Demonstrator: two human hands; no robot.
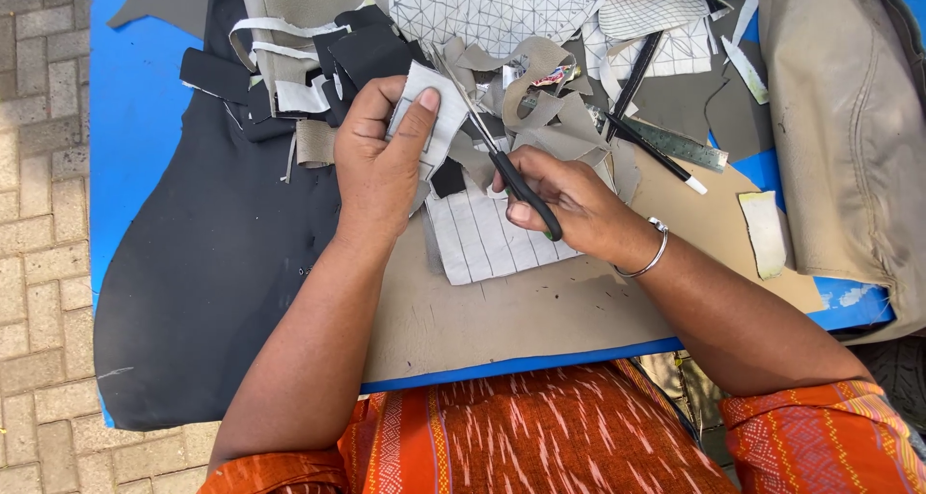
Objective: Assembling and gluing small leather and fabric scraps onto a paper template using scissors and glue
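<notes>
Table (135, 118): carries everything, paved ground to its left.
Large sheet (212, 262): spread over the table's left part.
Board (502, 311): right of the large sheet, at the near edge.
Lined piece (487, 238): on the board, under both hands.
Scrap heap (540, 98): behind the hands.
Ruler (675, 147): right of the heap.
Folded cover (849, 137): far right.

beige cover (849, 127) cut off at right edge; scissors' (502, 161) handles hidden.
</notes>
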